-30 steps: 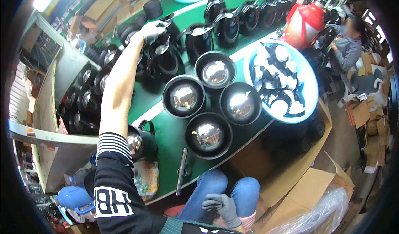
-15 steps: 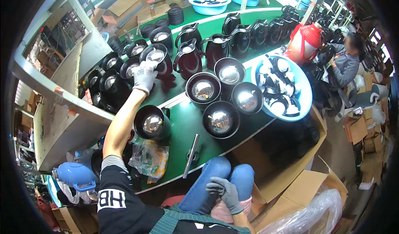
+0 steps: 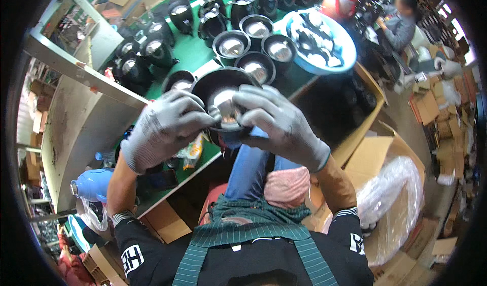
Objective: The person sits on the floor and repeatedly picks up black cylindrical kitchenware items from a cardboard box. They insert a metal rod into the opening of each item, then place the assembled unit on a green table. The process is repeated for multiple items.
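In front of my chest, above my lap, I hold a dark jug body [image 3: 207, 85] with its round opening facing up. A silvery, mirror-like dome shows inside it. My left hand [image 3: 165, 128], in a grey glove, grips the near left side of its rim. On the right side of the rim my right hand [image 3: 281, 123], gloved alike, is closed with its fingers reaching inside the edge. The jug's lower part is mostly hidden. Just behind it stands another open jug body [image 3: 177, 78], partly covered by my left hand.
More open jug bodies [image 3: 232, 45] stand on the green table [image 3: 195, 47], with handled jugs [image 3: 212, 24] behind. A blue basin [image 3: 350, 57] of black and white parts and a red-and-white flask [image 3: 339, 1] are to the right. A cardboard box [image 3: 378, 90] lies below. A co-worker [image 3: 401, 27] sits beyond.
My left hand has come back from the jug bodies at the far left, and my right hand has risen from my lap. Both now hold a jug body before me. The view has tilted down.
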Available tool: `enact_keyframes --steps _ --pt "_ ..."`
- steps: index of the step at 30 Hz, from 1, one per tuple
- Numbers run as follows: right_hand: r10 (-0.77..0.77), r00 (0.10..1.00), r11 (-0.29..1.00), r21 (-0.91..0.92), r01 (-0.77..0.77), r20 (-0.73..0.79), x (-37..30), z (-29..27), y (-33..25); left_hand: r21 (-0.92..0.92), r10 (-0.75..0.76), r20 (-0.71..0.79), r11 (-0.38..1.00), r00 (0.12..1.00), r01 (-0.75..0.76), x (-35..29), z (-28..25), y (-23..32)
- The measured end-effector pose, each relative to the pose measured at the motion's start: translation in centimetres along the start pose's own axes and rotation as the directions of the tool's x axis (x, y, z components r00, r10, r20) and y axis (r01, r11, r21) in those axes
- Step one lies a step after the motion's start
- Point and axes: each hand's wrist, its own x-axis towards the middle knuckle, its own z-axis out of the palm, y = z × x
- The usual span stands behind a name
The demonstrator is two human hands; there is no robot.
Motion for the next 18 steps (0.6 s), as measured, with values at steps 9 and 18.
enact_keyframes --steps 9,18 --pt "0.915 0.347 0.366 0.784 -0.501 -0.206 -19.9 0.1 -8.8 -0.408 -0.192 -0.108 0.903 0.975 0.133 -5.0 17.7 5.9" --pt "0.960 0.280 0.242 0.588 -0.772 -0.028 -20.9 -1.6 -8.3 -0.799 -0.669 0.046 0.421 0.742 0.429 2.2 25.0 4.7"
